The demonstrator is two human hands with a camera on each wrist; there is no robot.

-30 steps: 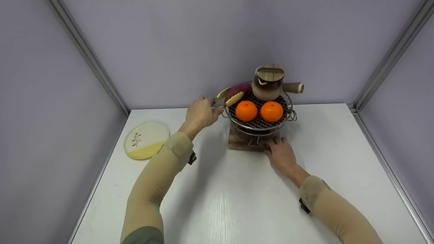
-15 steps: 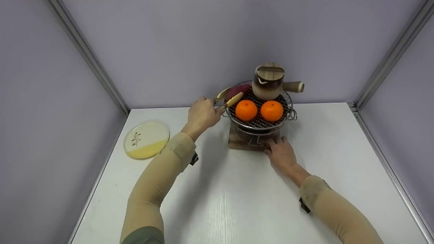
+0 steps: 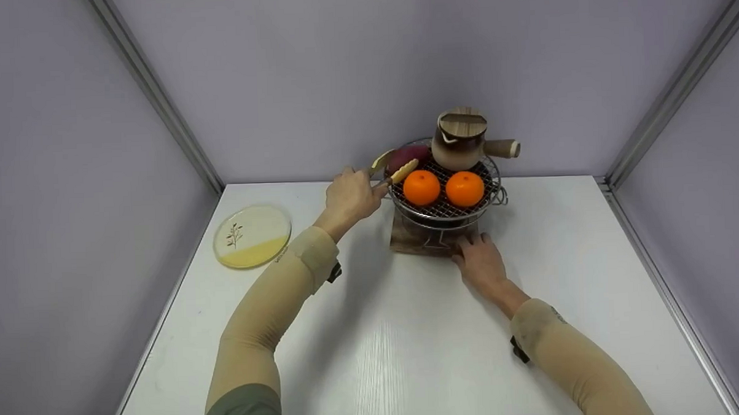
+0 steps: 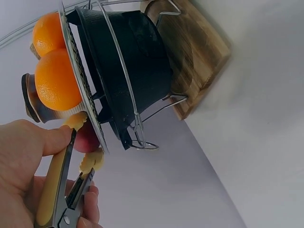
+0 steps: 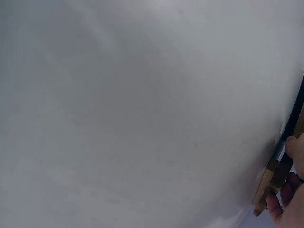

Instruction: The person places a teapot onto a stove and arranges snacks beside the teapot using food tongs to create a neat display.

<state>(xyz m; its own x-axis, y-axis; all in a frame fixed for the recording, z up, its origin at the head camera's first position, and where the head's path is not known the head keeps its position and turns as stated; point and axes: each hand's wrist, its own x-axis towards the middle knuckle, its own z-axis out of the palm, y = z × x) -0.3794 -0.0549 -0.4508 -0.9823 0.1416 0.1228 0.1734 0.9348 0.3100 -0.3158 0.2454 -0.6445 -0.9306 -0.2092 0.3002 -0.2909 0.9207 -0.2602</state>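
My left hand (image 3: 350,196) grips a pair of tongs (image 4: 59,178) with yellow handles and scalloped yellow tips. The tips stand apart on either side of a purple-red, sweet-potato-like piece (image 3: 407,156) at the left of the round wire grill (image 3: 440,217). Two oranges (image 3: 421,188) sit at the front of the mesh. Behind them stands a brown pot (image 3: 457,152) with a wooden lid and a side handle. Below the black stove body (image 4: 128,57) lies a wooden board (image 3: 417,241). At the board's front right corner, my right hand (image 3: 482,266) holds its edge.
A round cream and yellow plate (image 3: 256,227) with a leaf print lies at the left of the white table (image 3: 374,355). Grey-purple panels (image 3: 316,80) close in the table at the back and sides. A wire loop handle (image 3: 500,196) sticks out at the grill's right.
My left hand and the tongs have shifted slightly to the right, the tips a little further along the purple-red piece. The right hand stays at the board.
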